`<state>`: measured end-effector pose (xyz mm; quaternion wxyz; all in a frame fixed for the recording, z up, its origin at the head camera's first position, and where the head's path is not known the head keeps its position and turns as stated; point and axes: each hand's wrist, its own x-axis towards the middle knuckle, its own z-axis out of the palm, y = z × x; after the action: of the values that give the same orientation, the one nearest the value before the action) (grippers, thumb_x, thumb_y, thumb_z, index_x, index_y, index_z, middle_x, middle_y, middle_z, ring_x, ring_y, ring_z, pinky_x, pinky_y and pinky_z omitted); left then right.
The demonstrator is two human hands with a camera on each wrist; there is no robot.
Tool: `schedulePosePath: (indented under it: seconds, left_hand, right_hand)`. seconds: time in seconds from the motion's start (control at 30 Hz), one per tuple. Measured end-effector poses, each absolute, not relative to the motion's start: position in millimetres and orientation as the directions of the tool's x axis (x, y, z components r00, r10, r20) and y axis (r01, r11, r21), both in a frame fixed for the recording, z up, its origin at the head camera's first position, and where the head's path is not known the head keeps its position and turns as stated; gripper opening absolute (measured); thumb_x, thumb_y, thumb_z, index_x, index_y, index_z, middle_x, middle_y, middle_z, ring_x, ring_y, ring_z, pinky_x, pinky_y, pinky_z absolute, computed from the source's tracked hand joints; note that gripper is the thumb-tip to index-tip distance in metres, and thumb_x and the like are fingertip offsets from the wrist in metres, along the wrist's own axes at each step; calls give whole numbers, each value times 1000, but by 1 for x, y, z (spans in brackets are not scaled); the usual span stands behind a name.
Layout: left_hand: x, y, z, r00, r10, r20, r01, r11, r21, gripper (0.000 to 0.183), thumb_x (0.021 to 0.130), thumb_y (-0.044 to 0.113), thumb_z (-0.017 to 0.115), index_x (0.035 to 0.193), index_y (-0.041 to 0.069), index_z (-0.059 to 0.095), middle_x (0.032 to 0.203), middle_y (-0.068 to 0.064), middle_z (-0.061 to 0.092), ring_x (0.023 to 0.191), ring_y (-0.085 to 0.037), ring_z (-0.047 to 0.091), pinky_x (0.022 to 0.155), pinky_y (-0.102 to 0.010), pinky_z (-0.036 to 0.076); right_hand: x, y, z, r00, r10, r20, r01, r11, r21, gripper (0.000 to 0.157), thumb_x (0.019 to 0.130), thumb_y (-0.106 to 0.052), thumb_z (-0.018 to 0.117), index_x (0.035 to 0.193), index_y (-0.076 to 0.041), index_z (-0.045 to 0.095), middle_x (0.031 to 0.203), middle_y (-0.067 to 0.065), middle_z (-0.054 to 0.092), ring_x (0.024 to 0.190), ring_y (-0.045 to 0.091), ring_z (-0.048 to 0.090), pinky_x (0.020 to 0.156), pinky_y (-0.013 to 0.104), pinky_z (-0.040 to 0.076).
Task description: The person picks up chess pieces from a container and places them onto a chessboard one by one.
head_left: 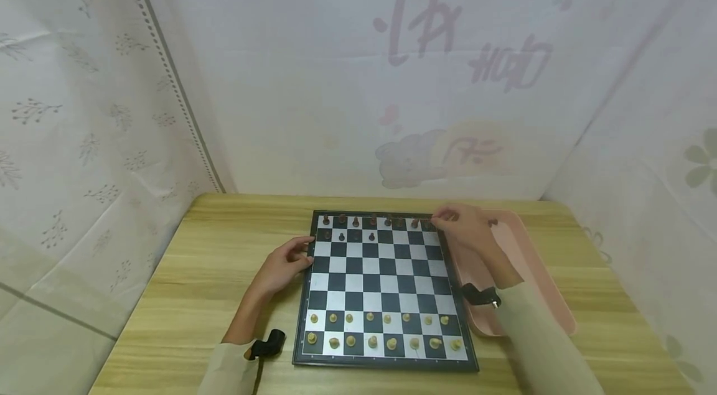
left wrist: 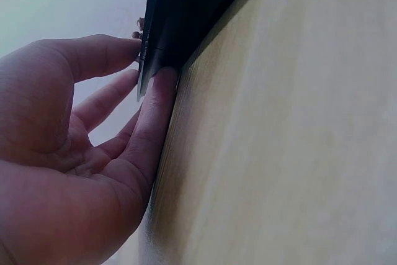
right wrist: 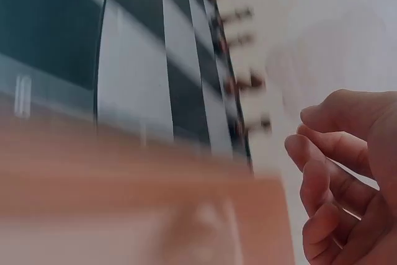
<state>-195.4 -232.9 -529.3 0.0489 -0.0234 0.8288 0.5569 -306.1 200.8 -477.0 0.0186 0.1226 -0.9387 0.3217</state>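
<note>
A black-and-white chessboard (head_left: 371, 283) lies on the table. My left hand (head_left: 284, 264) holds its left edge; in the left wrist view, thumb and fingers bear on the dark rim (left wrist: 162, 35). At the far right corner is my right hand (head_left: 465, 227), its fingertips beside the end of the back row. In the right wrist view those fingers (right wrist: 315, 178) are loosely bent, with no piece visible between them. Dark chess pieces (head_left: 355, 221) line the far row, with a few more (head_left: 372, 236) on the left of the second. Light chess pieces (head_left: 370, 316) fill the two near rows.
A pink tray (head_left: 551, 295) stands along the board's right side, partly under my right forearm. A dark piece (head_left: 493, 222) shows beside the right hand, at the tray's far end. Patterned white cloth (head_left: 313, 102) hangs behind the wooden table (head_left: 235, 221).
</note>
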Motion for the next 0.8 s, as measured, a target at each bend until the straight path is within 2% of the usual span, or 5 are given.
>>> schedulePosePath:
  seconds: [0.1,0.23,0.37,0.5,0.8]
  left_hand:
    - [-195,-233,-530,-994,15,-112,-98,382,919,47,103,11,74,150,13,68,134,-13,71,104,-23,71,95,-44,53]
    - [-195,-232,-530,-994,14,-112,-98,384,918,47,103,10,74,150,13,68,134,-13,71,104,-23,71,94,-43,53]
    - [-195,-232,-531,-994,13,-110,-97,380,920,47,103,10,74,150,13,68,134,-13,71,104,-23,70,91,-40,53]
    - [-196,-233,-531,-994,11,-110,-98,380,920,47,103,11,74,150,13,68,133,-13,71,103,-23,70,90,-39,53]
    - [-196,-233,-531,-994,13,-108,-96,375,922,47,103,11,74,150,14,68,134,-13,71,103,-22,70,93,-41,53]
  right_hand:
    - [-307,229,-482,-979,-175,101,-201,791,-578,28,107,-42,74,120,-18,82,114,5,79,104,30,70,97,65,46]
    - [-308,262,-486,-990,-111,85,-140,838,-528,39,106,-57,69,125,-26,81,124,3,78,111,28,70,91,49,53]
    - [-313,283,-492,-990,-94,106,-137,814,-564,35,108,-41,71,125,-12,80,118,14,79,102,32,72,84,46,55]
    - [-315,293,-496,-989,-70,127,-130,815,-565,27,107,-24,72,123,-4,81,120,22,78,107,41,71,88,52,54]
    - [-309,295,-503,-992,30,122,-47,816,-576,30,105,-25,74,119,0,81,126,27,75,120,48,67,95,62,51]
